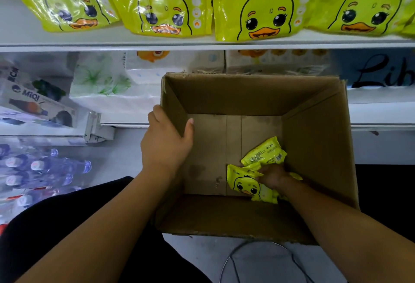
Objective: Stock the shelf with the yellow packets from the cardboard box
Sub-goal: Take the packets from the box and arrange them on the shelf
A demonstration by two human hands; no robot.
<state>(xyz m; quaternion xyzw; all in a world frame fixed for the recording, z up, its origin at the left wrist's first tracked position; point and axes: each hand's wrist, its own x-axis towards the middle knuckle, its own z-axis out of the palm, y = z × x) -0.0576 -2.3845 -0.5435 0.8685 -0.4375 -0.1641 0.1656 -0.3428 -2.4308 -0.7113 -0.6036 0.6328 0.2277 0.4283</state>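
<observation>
Stocking is being brought near its end, judging by how things lie. Along the white shelf board at the top, a row of glossy yellow duck-faced packets is being displayed from left to right, overlapping and leaning back, with more tucked behind.

Below, the open brown cardboard box is being steadied by the left hand, whose fingers are being wrapped over the rim of the left wall, the thumb lying inside. Most of the box floor is being left bare. Only in the near right corner are packets being kept. A yellow packet with its printed back upward is lying there, and touching it is a yellow packet showing the duck face. That one is being gripped at its upper edge by the curled fingers of the right hand. A further packet is possibly being hidden under that hand, though no sure count is being allowed by the dim corner. These last few are all that is being left to lift.

Around the work, shrink-wrapped clear plastic bottles are being kept at the lower left, with a white printed carton above them. A white tissue pack with green flowers is being kept on the lower shelf, and a blue pack with black script at the far right. A thin metal wire ring is being seen under the box.

The shelf front is being crowded, so bare board is being offered only at its far left. The right wrist is being hemmed in by the deep box walls.
</observation>
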